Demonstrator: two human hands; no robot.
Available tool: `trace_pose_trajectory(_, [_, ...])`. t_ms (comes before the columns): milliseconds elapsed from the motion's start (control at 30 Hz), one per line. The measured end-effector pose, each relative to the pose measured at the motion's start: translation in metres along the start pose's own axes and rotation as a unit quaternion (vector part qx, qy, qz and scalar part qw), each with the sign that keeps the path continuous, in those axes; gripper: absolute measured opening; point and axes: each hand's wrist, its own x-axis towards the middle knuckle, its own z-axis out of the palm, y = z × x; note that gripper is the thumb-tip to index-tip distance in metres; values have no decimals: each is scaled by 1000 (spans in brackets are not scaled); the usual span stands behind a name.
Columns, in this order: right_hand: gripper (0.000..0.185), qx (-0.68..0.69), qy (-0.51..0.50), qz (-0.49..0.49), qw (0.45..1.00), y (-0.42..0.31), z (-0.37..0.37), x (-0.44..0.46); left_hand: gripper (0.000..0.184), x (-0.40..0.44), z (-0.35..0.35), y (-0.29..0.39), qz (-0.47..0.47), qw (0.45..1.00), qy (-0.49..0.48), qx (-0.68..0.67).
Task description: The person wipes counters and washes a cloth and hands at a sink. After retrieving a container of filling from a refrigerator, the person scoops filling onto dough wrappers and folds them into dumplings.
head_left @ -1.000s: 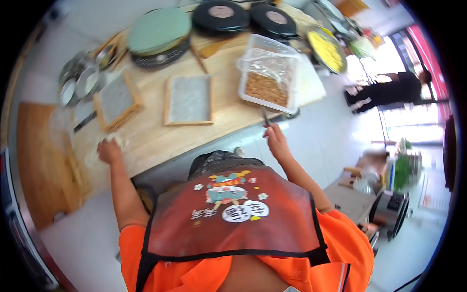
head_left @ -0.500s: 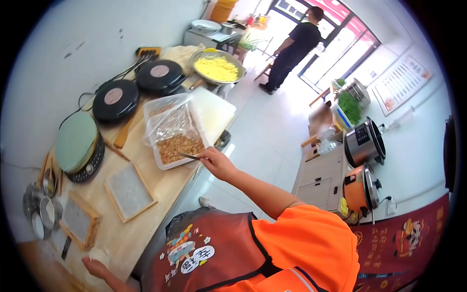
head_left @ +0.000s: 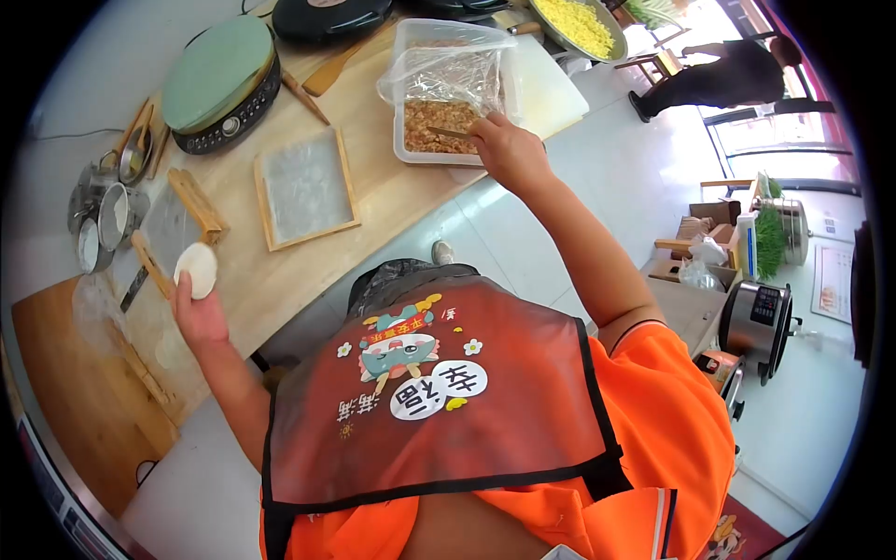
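Observation:
My left hand (head_left: 199, 314) holds a round, flat white dough wrapper (head_left: 196, 271) above the table's near-left part. Its fingers are closed on the wrapper's lower edge. My right hand (head_left: 509, 154) grips a thin flat filling spatula (head_left: 448, 133), whose tip lies over the brown minced filling (head_left: 425, 119). That filling sits in a white plastic tub (head_left: 399, 140), partly covered by crumpled clear film (head_left: 457, 79). Between my hands a wooden-framed tray (head_left: 355, 201) with a pale, floured-looking surface lies on the table (head_left: 383, 201).
A green round electric griddle (head_left: 219, 75) and a black one (head_left: 331, 23) stand at the back. Metal cups (head_left: 117, 215) are at the left. A pan of yellow shreds (head_left: 579, 28) is beyond the white board (head_left: 551, 89). A person (head_left: 728, 75) stands far right.
My left hand has risen with the dough wrapper, now plainly in view. My right hand stays at the tub with the spatula at the filling. The camera view has tilted down and turned.

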Motion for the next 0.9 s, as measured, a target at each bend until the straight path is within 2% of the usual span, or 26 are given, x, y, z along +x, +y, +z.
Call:
trace_pose_trajectory(67, [10,-18,-12,-20,1000,-2,11,10,48,11,19,-22,-87,965,-103,-224])
trace_pose_trajectory(133, [11,-26,-33,-36,998,-2,20,19,52,23,47,-50,-120,939,-132,-293])
trace_pose_trajectory(333, [15,-26,-123,-40,991,-7,18,34,47,24,112,-92,-146,941,-149,-268])
trace_pose_trajectory(433, [18,-5,-170,-42,985,2,24,43,43,12,133,-104,-172,911,-188,-323])
trace_pose_trajectory(533, [20,21,-198,-39,979,4,25,49,41,2,152,-113,-185,913,-186,-311])
trace_pose_trajectory(667, [22,70,-220,-34,972,7,21,53,40,-5,167,-129,-182,946,-141,-229])
trace_pose_trajectory(767, [20,145,-239,-31,960,18,23,55,38,-5,174,-135,-192,946,-130,-226])
trace_pose_trajectory(900, [18,357,-291,94,883,37,19,50,37,-3,186,-137,-189,955,-135,-185])
